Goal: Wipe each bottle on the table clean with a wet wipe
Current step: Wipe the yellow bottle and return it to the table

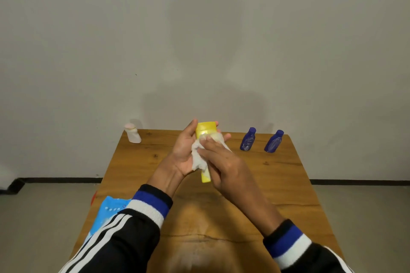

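Observation:
My left hand [183, 150] holds a yellow bottle [205, 131] lifted above the middle of the wooden table [288, 184], fingers curled behind it. My right hand [221, 162] presses a crumpled white wet wipe [198, 157] against the bottle's front, fingers wrapped over wipe and bottle. The bottle's middle is hidden by the wipe; its yellow ends show above and below. Two blue bottles [248, 139] [274, 141] stand at the far right of the table. A white bottle with a pinkish cap [132, 133] stands at the far left corner.
A blue wet-wipe pack [108, 213] lies at the table's near left edge, partly under my left sleeve. A small red thing [94, 197] peeks past the left edge. A grey wall rises right behind the table's far edge.

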Motion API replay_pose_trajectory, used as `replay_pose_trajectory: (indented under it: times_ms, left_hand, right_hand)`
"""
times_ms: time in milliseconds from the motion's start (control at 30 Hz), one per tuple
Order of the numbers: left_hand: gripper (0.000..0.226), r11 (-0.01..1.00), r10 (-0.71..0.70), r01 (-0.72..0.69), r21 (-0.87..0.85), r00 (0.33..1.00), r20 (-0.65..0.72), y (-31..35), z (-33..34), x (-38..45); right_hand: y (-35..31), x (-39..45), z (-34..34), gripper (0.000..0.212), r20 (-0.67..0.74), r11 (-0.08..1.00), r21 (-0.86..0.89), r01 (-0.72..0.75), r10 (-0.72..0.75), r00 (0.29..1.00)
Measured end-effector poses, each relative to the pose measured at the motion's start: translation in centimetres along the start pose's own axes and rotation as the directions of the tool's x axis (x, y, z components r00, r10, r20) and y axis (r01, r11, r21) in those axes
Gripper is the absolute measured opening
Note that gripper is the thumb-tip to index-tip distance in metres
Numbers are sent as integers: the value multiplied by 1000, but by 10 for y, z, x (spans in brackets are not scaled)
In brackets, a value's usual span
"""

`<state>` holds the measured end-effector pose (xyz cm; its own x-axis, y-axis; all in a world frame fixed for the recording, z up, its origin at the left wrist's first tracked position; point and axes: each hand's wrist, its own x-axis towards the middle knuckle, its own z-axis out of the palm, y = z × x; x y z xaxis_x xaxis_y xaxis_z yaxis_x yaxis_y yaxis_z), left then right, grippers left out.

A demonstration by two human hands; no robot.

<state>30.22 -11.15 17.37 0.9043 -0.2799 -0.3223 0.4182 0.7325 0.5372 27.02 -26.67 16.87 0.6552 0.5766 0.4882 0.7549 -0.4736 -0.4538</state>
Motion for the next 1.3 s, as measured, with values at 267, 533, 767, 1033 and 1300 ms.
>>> replay_pose_trajectory:
  times_ms: [267,533,767,1033,1300]
  left_hand:
    - [58,995,75,-73,-65,997,31,7,-11,-5]
    - [53,984,180,-178,28,982,-62,-10,9,0]
    - [61,968,246,-229,99,946,-210,4,-6,0]
    - [52,934,288,-208,291,919,-269,-13,14,-2]
    - [67,867,450,-404,292,886,-112,-9,33,-19]
  right_hand:
    - [-9,-26,1,38,16,996,33,82,-83,996]
    - [-5,42,-5,52,58,977,-21,-214,215,975]
    - [-28,-1,8,14,172,547,568,-616,652,738]
    - [-17,23,-8,14,54,611,559,-560,647,760]
    - [-36,17,17,47,-152,977,125,-170,189,970]
